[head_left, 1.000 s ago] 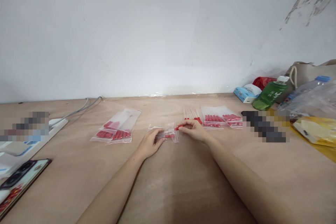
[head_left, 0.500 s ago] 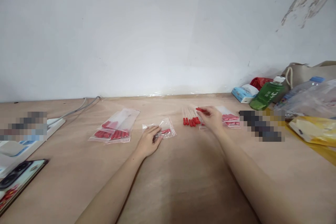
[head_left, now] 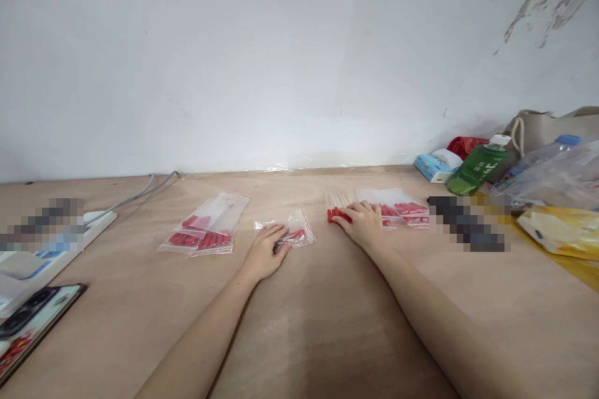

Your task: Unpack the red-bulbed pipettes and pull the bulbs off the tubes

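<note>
At nine to ten o'clock from the right hand [head_left: 364, 222], the loose red-tipped sticks [head_left: 331, 216] are lying right up against its fingertips, and that is the relation everything is turning on! Their pale shafts are pointing to about twelve, away from the person, while their red ends are facing back toward six. The right hand is clearly sitting nearer to them; the left hand [head_left: 264, 252] is staying out of that contest, over at eight o'clock from the row.

Look at the right hand's pose: palm down, knuckles arching, thumb and fingers curving over the red ends, forearm slanting up from five o'clock. Whether those fingertips are gripping a stick, nobody is telling from this angle.

Across on the left, the hand is lying low and spread, thumb standing apart from the fingers, resting on a clear bag [head_left: 296, 222], its forearm slanting up from seven. Inside that bag a red piece [head_left: 294, 236] is showing just at two o'clock, its long axis running from roughly eight to two. More filled bags [head_left: 210, 219] are waiting at ten o'clock from the left hand, and another overlapping set [head_left: 405, 209] is lying at two from the right.
</note>
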The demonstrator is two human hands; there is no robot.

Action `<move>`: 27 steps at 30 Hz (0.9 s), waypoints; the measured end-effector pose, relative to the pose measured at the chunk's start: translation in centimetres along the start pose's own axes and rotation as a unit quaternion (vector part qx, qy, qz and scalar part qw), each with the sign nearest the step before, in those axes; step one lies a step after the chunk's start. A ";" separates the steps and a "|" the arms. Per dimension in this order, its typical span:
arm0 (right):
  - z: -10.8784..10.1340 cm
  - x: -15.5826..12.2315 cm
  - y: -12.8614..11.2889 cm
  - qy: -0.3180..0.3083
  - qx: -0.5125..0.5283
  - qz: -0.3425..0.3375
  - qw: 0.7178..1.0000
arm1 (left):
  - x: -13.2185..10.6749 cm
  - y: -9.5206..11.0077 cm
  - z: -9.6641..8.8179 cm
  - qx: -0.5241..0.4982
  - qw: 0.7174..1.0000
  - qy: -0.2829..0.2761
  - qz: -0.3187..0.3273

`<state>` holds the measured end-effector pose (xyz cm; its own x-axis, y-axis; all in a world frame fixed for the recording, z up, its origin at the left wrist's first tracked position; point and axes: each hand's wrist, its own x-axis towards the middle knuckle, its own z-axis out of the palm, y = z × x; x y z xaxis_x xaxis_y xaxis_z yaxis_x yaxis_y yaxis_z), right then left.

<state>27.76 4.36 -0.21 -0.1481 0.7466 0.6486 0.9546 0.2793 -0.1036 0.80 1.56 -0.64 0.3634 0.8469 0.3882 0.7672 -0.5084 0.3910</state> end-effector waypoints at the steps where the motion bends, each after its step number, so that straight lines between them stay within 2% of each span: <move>1: -0.1 0.1 -0.2 0.007 0.005 0.004 1.000 | 0.0 0.0 0.0 0.001 1.000 -0.002 -0.001; 5: -0.5 0.1 -1.6 0.009 0.063 0.014 0.998 | -0.1 0.2 -0.2 0.003 1.000 -0.008 0.002; 9: -0.6 -0.3 -3.6 -0.078 0.153 -0.029 0.985 | -0.3 0.4 -0.5 -0.002 0.999 -0.026 0.034; 12: -0.7 -0.6 -4.7 -0.138 0.183 -0.061 0.971 | -0.3 0.5 -0.6 -0.014 0.997 -0.049 0.063; 18: -1.0 -0.9 -5.7 -0.173 0.207 -0.114 0.956 | -0.1 0.8 -0.5 0.006 0.994 -0.089 0.063; 23: -0.9 -1.1 -6.6 -0.158 0.236 -0.085 0.955 | -0.3 0.9 -0.5 0.076 0.990 -0.116 0.036; 27: -1.3 -0.2 -5.5 -0.154 0.319 -0.015 0.935 | -0.4 0.7 -0.4 0.113 0.987 -0.110 -0.003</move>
<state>22.87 1.84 1.20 -0.3334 0.8438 0.4204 0.6153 0.5327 -0.5811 1.00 0.84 -0.19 0.4457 0.8757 0.1859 0.8589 -0.4769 0.1870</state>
